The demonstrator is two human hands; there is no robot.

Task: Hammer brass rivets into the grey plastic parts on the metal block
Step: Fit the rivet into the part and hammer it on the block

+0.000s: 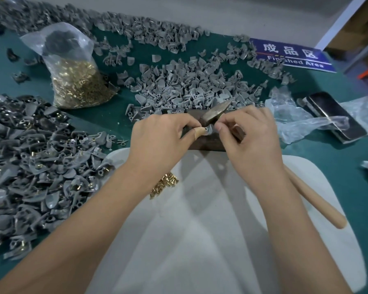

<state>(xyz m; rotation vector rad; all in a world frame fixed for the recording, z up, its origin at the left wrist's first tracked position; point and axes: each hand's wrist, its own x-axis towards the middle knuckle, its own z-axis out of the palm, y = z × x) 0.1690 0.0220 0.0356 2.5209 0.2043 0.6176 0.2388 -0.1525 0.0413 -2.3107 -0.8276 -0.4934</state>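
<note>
A dark metal block (pixel 202 143) lies at the table's front middle. Over it, my left hand (pixel 159 141) pinches a small grey plastic part (pixel 209 130) between thumb and forefinger. My right hand (pixel 249 134) meets it from the right with curled fingers pinched at the same part; whether a rivet sits in them is hidden. A hammer lies under my right hand, its steel head (pixel 217 112) on the block and its wooden handle (pixel 319 204) running toward the lower right. Loose brass rivets (pixel 164 184) lie on the white cloth below my left wrist.
A heap of bare grey parts (pixel 185 88) lies behind the block. Parts with brass in them (pixel 36 162) fill the left side. A plastic bag of rivets (pixel 77 81) stands at back left. A phone (pixel 336 117) on clear plastic lies right, near a blue sign (pixel 291 54).
</note>
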